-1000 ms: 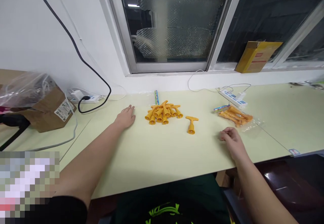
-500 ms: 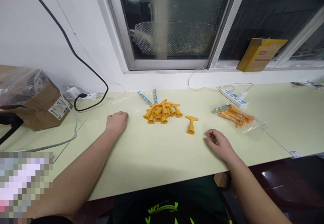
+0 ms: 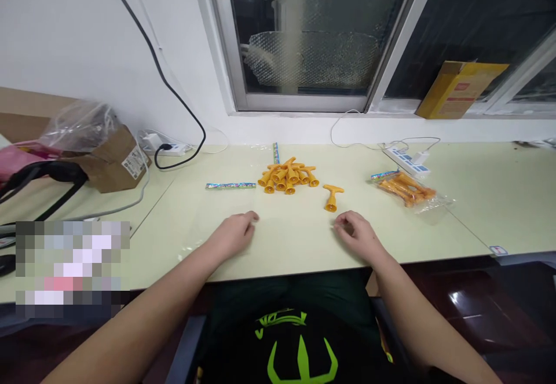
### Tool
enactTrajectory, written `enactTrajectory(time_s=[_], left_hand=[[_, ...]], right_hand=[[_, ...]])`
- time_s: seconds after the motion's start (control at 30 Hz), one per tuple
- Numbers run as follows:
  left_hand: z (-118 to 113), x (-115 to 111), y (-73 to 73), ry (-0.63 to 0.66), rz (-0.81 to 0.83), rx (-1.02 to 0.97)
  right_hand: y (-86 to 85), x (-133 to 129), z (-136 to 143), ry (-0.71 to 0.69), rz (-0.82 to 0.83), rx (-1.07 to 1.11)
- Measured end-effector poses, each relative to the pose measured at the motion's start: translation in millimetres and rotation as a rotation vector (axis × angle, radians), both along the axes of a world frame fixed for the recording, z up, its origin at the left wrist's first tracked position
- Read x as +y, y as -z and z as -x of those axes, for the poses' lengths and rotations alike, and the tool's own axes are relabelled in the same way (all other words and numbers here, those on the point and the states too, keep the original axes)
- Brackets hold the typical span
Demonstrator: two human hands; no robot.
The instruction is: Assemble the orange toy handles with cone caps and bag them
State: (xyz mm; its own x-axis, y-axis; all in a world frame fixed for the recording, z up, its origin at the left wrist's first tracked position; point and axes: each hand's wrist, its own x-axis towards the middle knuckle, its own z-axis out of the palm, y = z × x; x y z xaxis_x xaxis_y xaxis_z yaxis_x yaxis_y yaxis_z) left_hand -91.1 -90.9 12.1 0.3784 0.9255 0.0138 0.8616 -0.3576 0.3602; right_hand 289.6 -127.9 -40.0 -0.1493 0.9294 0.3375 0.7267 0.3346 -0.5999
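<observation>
My left hand [image 3: 237, 234] lies low on the table with fingers pointing right and thumb apart, at the right side of a clear plastic bag [image 3: 197, 225] with a blue patterned header strip. Nothing shows in its fingers. Half-curled, my right hand [image 3: 357, 236] rests with a gap between thumb and fingers, holding nothing. Just beyond it stands a single yellow T-handled piece [image 3: 331, 198] with a bell-shaped end. Several like pieces form a pile [image 3: 289, 176] farther back.
A bag of similar orange-yellow pieces [image 3: 406, 189] lies at right, near a power strip [image 3: 407, 160]. Behind the pile is another patterned header strip [image 3: 276, 152]. A cardboard box [image 3: 117, 164] and black cable [image 3: 167, 86] are at left; a yellow carton [image 3: 463, 90] sits on the sill.
My left hand has moved right and nearer to me. One bag's header strip has shifted left and forward and now lies crosswise. My right hand is slightly closer to the single yellow piece.
</observation>
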Motion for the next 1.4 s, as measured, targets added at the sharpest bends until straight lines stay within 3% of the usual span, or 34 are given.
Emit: enactTrajectory(time_s=[0.1,0.17,0.4,0.57,0.7,0.9,1.0,1.17,1.4], left_hand=[[-11.8,-16.1,-5.8,0.316,0.046,-0.309],[-11.9,-22.5,-6.8,0.399,0.038,-0.334],[-0.7,-24.5,11.9,0.322,0.037,-0.112],[-10.9,-4.6,13.0,0.348,-0.025,-0.104],[-29.8,25.0,6.7,0.410,-0.034,-0.140],[-57.2,52.8,-4.7,0.504,0.022,0.136],[-63.0,57.1,-5.7,0.558,-0.023,0.060],[-65.3,66.1,3.0,0.607,-0.080,-0.073],[-70.3,77.2,9.8,0.656,-0.093,-0.045]], right_hand=[[-1.6,-5.1,28.3,-0.135,-0.009,-0.040],[-1.2,-4.0,37.8,-0.149,-0.030,-0.062],[-4.9,31.8,16.5,-0.058,-0.152,-0.177],[-17.6,77.3,-8.0,0.005,-0.179,-0.195],[-25.7,120.9,-21.1,0.075,-0.031,-0.298],[-28.5,163.5,-27.0,0.057,0.270,-0.242],[-24.8,165.7,-28.5,0.117,0.266,-0.178],[-21.5,154.8,-40.1,0.096,0.266,-0.181],[-22.7,140.1,-45.7,0.017,0.243,-0.251]])
